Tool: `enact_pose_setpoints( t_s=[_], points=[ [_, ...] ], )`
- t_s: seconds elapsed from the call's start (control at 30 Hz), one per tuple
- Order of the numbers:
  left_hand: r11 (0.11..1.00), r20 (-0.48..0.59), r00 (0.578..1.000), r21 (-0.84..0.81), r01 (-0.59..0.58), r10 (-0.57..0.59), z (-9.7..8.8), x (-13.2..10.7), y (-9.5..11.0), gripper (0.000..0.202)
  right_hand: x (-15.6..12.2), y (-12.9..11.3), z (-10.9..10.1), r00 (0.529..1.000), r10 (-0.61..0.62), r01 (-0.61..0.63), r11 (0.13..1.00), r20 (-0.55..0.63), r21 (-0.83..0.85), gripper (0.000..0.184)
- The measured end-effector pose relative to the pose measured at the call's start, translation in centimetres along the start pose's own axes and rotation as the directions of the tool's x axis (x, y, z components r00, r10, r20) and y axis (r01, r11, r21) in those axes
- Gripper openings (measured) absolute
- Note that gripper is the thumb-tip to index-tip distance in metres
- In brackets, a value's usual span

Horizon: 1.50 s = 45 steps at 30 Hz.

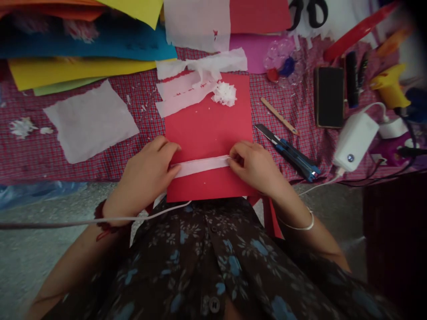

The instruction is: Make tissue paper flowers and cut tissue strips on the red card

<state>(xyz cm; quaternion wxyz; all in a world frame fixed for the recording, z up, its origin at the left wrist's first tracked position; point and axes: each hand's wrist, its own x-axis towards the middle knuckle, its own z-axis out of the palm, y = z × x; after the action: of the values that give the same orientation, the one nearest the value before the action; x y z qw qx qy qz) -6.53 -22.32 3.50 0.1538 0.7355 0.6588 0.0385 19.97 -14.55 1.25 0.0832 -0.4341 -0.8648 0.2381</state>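
Observation:
A red sheet of card [208, 129] lies in front of me on the checked cloth. Across its near part runs a folded white tissue strip [202, 166]. My left hand [147, 175] pinches the strip's left end with curled fingers. My right hand [255, 166] pinches the right end between thumb and fingers. At the far end of the card lie a small white tissue flower [225, 93] and several torn white tissue strips [187, 93].
A blue utility knife [290, 153] and a wooden stick [279, 116] lie right of the card. Further right are a black phone [329, 97], a white charger [354, 140] and a yellow glue gun [390, 86]. A white tissue sheet [91, 121] lies left; coloured paper sheets [83, 42] are stacked behind.

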Motion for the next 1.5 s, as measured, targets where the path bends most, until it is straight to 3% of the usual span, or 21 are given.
enact_pose_setpoints(
  t_s=[0.17, 0.27, 0.4, 0.5, 0.63, 0.7, 0.8, 0.9, 1.03, 1.17, 1.3, 1.5],
  points=[
    [0.984, -0.047, 0.987, 0.101, -0.149, 0.155, -1.8, 2.8, 1.3, 0.010, -0.8, 0.9, -0.5, 0.991, 0.115, -0.116, 0.993, -0.066, -0.014, 0.010],
    [0.952, -0.024, 0.961, 0.145, -0.269, 0.275, -2.3, 4.5, 3.4, 0.016, -0.8, 1.2, -0.7, 0.989, 0.139, -0.140, 0.990, -0.058, -0.012, 0.010],
    [0.902, 0.108, 0.896, -0.020, -0.432, 0.431, -1.1, 7.5, 6.2, 0.014, -0.6, 1.2, -0.8, 0.987, 0.153, -0.153, 0.988, -0.049, -0.001, 0.008],
    [0.870, 0.166, 0.855, -0.130, -0.475, 0.492, 0.2, 9.9, 7.3, 0.008, -0.6, 1.3, -0.7, 0.989, 0.137, -0.138, 0.990, -0.046, -0.007, 0.006],
    [0.905, 0.278, 0.862, -0.180, -0.386, 0.423, 0.7, 11.7, 7.3, 0.001, -0.9, 1.5, -0.3, 0.993, 0.102, -0.100, 0.995, -0.065, 0.028, 0.010],
    [0.925, 0.313, 0.873, -0.197, -0.326, 0.374, 0.5, 11.9, 7.0, 0.009, -1.1, 1.7, -0.2, 0.990, 0.095, -0.087, 0.993, -0.105, 0.080, 0.021],
    [0.939, 0.309, 0.890, -0.187, -0.289, 0.335, 0.2, 11.7, 6.6, 0.011, -1.6, 2.0, -0.5, 0.978, 0.099, -0.067, 0.983, -0.184, 0.171, 0.038],
    [0.953, 0.272, 0.916, -0.161, -0.258, 0.294, 0.1, 11.4, 6.2, 0.005, -2.5, 2.2, -1.0, 0.979, 0.055, -0.017, 0.981, -0.195, 0.192, 0.030],
    [0.955, 0.237, 0.927, -0.134, -0.266, 0.291, 0.1, 11.1, 6.3, 0.006, -3.4, 1.9, -0.7, 0.993, -0.062, 0.070, 0.995, -0.099, 0.077, 0.029],
    [0.949, 0.222, 0.924, -0.123, -0.290, 0.311, 0.2, 11.0, 6.9, 0.006, -3.6, 1.6, 0.2, 0.994, -0.080, 0.071, 0.990, -0.068, -0.124, 0.030],
    [0.947, 0.147, 0.946, -0.193, -0.258, 0.288, 0.9, 10.7, 8.1, 0.007, -3.6, 1.6, 0.7, 0.990, -0.098, 0.080, 0.981, -0.099, -0.179, 0.030],
    [0.921, -0.086, 0.958, -0.264, -0.286, 0.273, 3.0, 9.8, 8.8, 0.014, -3.6, 1.8, 0.6, 0.991, -0.094, 0.078, 0.982, -0.092, -0.170, 0.031]
  ],
)
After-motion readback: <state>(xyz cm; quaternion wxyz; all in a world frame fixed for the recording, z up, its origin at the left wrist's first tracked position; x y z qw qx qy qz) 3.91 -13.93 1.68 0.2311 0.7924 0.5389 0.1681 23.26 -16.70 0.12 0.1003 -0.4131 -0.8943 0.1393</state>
